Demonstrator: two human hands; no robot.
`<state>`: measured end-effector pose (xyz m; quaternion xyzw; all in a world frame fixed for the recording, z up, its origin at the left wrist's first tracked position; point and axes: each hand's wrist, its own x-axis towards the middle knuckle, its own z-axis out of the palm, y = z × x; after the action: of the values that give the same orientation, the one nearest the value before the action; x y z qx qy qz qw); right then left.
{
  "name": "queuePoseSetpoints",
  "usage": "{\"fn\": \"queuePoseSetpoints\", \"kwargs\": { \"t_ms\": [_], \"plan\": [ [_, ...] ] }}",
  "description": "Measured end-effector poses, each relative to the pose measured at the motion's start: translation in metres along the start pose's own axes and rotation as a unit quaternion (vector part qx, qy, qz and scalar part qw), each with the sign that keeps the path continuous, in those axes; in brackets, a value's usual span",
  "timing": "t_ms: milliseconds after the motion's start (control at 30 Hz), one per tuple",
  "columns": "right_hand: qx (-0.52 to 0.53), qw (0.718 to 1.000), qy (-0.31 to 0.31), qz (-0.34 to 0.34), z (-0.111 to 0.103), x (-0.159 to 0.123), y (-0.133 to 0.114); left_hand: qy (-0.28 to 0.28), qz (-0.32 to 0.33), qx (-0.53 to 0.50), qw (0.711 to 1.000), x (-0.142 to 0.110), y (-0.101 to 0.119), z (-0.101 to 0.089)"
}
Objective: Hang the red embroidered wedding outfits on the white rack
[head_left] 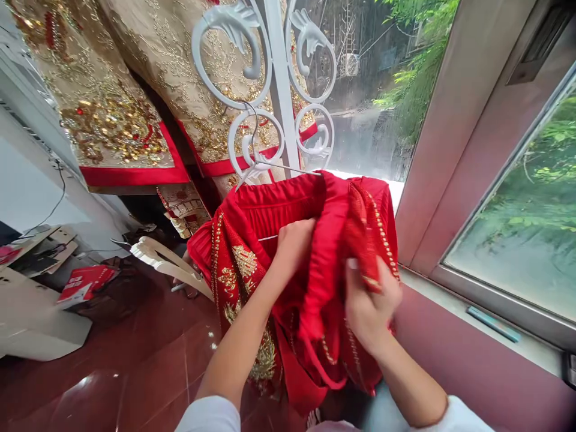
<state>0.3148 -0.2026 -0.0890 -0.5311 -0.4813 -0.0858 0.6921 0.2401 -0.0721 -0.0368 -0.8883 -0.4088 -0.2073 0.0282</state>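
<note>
A red skirt (330, 234) with gathered waistband and gold embroidery hangs on a thin wire hanger (288, 168), hooked on a white scrollwork stand (279, 78). My left hand (292, 243) is closed at the waist opening, gripping the waistband; its fingertips are hidden behind the folded fabric. At the skirt's right side, my right hand (373, 300) is closed on a bunched, beaded red panel, slightly blurred by motion. A red strap (326, 381) loops down below the waistband between my forearms.
Gold-embroidered cream garments (121, 129) with red hems hang behind on the left. A pale wooden hanger (168, 258) is left of the skirt. A window frame (450, 138) and sill with a teal object (494, 324) stand right. A red-and-white packet (87, 284) sits lower left.
</note>
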Motion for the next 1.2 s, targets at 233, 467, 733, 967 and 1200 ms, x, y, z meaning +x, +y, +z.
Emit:
{"fn": "queuePoseSetpoints", "kwargs": {
  "t_ms": [233,467,733,967,1200],
  "plan": [
    [-0.161,0.949,-0.269,0.025,0.014,-0.035,0.043,0.232,0.065,-0.264,0.934,-0.048,-0.004,-0.002],
    [-0.045,0.997,-0.037,0.055,-0.034,0.006,0.060,0.118,-0.079,-0.213,0.967,-0.112,0.012,0.069],
    [-0.074,0.982,-0.128,0.114,-0.037,0.031,0.079,0.153,-0.057,-0.192,0.968,-0.111,-0.010,0.030],
    [-0.131,0.977,0.154,-0.075,-0.061,0.095,0.085,0.413,-0.099,-0.023,0.905,-0.154,-0.020,0.046],
    [-0.235,0.932,-0.257,0.103,-0.049,0.073,0.126,0.345,-0.257,-0.036,0.902,-0.171,-0.025,0.066]
  ]
}}
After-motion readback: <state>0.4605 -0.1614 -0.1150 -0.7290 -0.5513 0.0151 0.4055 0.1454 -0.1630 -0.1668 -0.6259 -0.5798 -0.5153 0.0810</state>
